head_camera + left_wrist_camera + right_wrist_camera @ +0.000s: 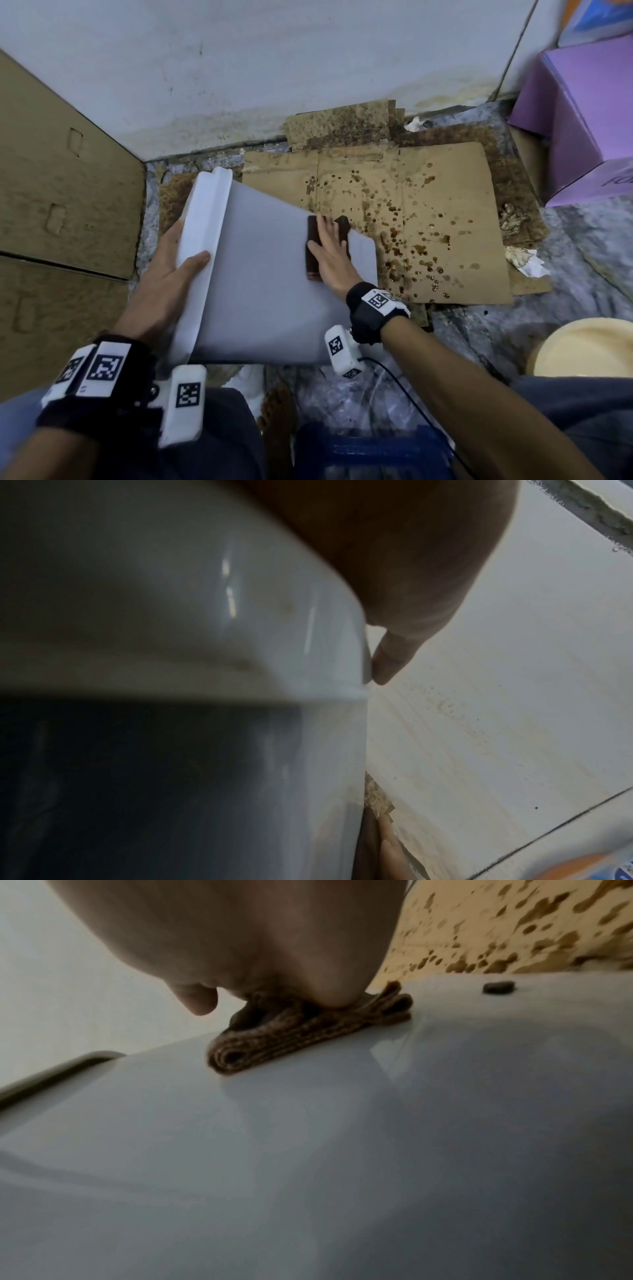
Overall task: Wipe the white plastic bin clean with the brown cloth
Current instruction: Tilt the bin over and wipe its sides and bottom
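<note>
The white plastic bin [260, 291] lies tilted on its side over the floor, its rim to the left and its base to the right. My left hand [171, 274] grips the rim [240, 615], thumb over the outer lip, fingers hidden inside. A folded brown cloth [313, 250] lies on the bin's upper side wall near the base. My right hand [330, 250] presses flat on the cloth [301, 1037], fingers straight and spread. A small dark spot [499, 987] sits on the bin wall [342, 1150] beyond the cloth.
Stained cardboard sheets [428, 212] cover the floor under and right of the bin. Brown cartons [51, 205] stand at the left, a purple box [589, 113] at the right, a cream round lid [589, 346] lower right. A white wall [274, 68] closes the back. Crumpled tissue [527, 263] lies nearby.
</note>
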Tool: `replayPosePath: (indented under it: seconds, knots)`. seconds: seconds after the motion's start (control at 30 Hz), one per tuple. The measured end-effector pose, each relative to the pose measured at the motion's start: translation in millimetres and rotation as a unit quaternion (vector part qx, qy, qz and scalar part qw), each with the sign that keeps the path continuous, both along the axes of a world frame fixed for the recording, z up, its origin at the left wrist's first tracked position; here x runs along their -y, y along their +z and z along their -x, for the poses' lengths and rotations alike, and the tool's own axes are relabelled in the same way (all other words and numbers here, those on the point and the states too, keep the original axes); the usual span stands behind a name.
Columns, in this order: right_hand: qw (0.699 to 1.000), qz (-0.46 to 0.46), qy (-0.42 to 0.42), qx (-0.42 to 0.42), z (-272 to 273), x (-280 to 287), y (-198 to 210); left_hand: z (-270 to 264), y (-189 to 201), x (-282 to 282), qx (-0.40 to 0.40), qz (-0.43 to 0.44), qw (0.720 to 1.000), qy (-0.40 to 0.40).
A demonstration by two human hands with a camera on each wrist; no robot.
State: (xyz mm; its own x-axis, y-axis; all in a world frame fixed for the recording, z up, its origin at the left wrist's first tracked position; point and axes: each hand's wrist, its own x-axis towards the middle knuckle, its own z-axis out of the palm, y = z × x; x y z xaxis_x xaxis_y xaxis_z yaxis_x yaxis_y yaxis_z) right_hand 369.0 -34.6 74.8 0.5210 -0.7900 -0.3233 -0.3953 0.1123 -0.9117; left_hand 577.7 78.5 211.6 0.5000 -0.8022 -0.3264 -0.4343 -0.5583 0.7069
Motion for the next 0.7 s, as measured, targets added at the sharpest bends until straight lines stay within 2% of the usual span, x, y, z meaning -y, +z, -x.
replayPosePath:
  seconds: [0.07, 0.17, 0.27, 0.37, 0.47, 0.7]
  knots:
    - [1.000, 0.017, 0.007, 0.019, 0, -1, -2, 1, -1, -1, -0.016, 0.007, 1.000, 0.007]
    - [0.999, 0.030, -0.014, -0.019, 19, 1, -19, 0, -2, -4, -0.028, 0.026, 0.999, 0.001]
    - [0.995, -0.031, -0.066, -0.063, 43, 9, -39, -1, -2, -7, -0.017, 0.024, 0.999, -0.014]
    - [0.992, -0.062, -0.080, -0.076, 45, 13, -43, 0, -2, -7, -0.017, 0.029, 0.999, -0.017]
    - [0.995, -0.043, -0.070, -0.059, 25, 12, -25, 0, -1, -6, -0.001, 0.027, 0.999, -0.022]
    - [0.993, 0.082, 0.071, 0.041, -41, -1, 46, -4, 1, -4, 0.030, 0.003, 0.998, -0.049]
